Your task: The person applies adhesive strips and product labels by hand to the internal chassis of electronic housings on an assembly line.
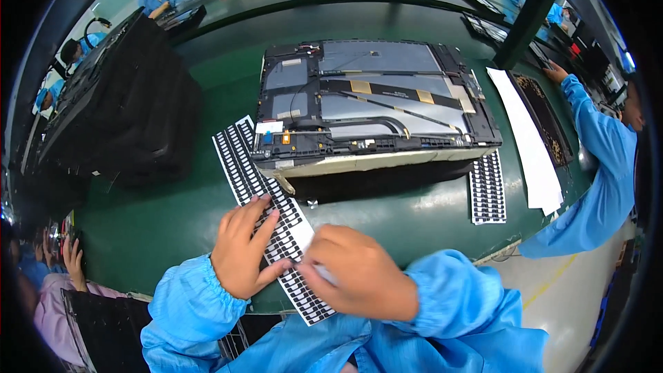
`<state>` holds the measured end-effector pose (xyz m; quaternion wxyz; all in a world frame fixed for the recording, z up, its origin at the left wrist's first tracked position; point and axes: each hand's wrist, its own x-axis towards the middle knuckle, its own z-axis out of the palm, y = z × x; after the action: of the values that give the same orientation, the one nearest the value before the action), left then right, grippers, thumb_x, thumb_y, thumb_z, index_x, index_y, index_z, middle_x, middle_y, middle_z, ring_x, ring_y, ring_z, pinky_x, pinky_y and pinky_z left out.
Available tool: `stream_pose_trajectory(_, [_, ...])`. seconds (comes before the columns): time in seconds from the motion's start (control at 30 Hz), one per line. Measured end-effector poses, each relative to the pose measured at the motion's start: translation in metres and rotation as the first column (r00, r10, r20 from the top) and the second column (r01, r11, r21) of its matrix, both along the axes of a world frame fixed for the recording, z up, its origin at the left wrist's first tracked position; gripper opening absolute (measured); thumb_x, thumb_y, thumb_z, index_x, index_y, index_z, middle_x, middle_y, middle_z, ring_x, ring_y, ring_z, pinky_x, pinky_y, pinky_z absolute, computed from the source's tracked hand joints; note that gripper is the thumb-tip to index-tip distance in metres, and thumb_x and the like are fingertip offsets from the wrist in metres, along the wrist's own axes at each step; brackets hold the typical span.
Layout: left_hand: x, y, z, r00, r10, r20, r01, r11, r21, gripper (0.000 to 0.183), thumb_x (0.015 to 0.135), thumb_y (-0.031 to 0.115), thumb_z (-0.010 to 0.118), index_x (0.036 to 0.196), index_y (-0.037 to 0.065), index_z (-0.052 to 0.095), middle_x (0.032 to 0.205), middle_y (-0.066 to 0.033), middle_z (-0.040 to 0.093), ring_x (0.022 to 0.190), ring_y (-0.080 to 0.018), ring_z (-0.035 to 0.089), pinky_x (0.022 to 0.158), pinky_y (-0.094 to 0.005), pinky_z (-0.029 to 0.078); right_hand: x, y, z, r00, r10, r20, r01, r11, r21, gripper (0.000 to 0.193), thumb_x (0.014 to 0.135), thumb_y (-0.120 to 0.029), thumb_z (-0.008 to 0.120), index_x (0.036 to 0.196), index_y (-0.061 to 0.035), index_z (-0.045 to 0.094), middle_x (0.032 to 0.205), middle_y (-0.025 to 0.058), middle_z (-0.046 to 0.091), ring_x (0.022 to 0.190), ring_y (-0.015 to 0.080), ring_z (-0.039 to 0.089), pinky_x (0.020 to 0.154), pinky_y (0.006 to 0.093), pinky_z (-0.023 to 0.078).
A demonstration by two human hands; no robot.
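A white sheet of small black stickers (304, 298) lies slantwise on the green table before me. My left hand (243, 245) rests flat on it with the fingers apart. Over the same sheet, my right hand (356, 269) is closed in a pinch and slightly blurred. A pale bit shows by its fingers, but what they hold I cannot make out. Beyond both hands sits an opened electronic device (380, 97), with grey panels, black cables and a dark frame, raised on a dark block. The sheet's far end passes beside the device's left edge.
Black trays or foam blocks (131, 103) are stacked at the left. On the right lie another sticker sheet (488, 190), a long white paper (528, 145) and a black tray (542, 114). A dark post (532, 14) rises behind. A co-worker's blue sleeve (597, 159) reaches in there.
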<state>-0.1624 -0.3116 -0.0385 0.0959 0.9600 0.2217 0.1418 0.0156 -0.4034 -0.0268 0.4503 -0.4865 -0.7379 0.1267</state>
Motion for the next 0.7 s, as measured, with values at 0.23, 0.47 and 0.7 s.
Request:
stream_pose_trajectory(0.23, [0.051, 0.002, 0.049, 0.913, -0.246, 0.324, 0.096, 0.904, 0.417, 0.035, 0.062, 0.010, 0.069, 0.094, 0.000, 0.060, 0.092, -0.0122, 0.059, 0.082, -0.0263, 0.058, 0.072, -0.0380, 0.047, 0.096, -0.046, 0.043, 0.923, -0.160, -0.348, 0.087, 0.972, -0.218, 0.006, 0.075, 0.000, 0.056, 0.081, 0.0004, 0.054, 0.077, 0.0101, 0.052, 0.070, 0.0174, 0.049, 0.063, 0.0269, 0.040])
stream_pose_trajectory(0.47, [0.080, 0.030, 0.043, 0.868, -0.360, 0.341, 0.155, 0.851, 0.502, 0.031, 0.063, 0.004, 0.062, 0.093, -0.002, 0.060, 0.091, -0.0127, 0.058, 0.078, -0.0245, 0.055, 0.066, -0.0330, 0.047, 0.141, -0.047, 0.047, 0.839, -0.414, -0.354, 0.388, 0.910, -0.144, 0.007, 0.081, -0.005, 0.049, 0.086, -0.0008, 0.048, 0.083, 0.0092, 0.046, 0.077, 0.0160, 0.043, 0.072, 0.0260, 0.035])
stream_pose_trajectory(0.7, [0.082, 0.025, 0.043, 0.886, -0.297, 0.355, 0.116, 0.885, 0.452, 0.031, 0.062, 0.003, 0.062, 0.093, 0.000, 0.061, 0.090, -0.0106, 0.057, 0.078, -0.0235, 0.055, 0.067, -0.0322, 0.046, 0.148, -0.026, 0.045, 0.864, -0.381, -0.330, 0.395, 0.918, -0.026, 0.008, 0.083, -0.006, 0.048, 0.088, -0.0005, 0.048, 0.085, 0.0106, 0.046, 0.083, 0.0192, 0.044, 0.083, 0.0317, 0.035])
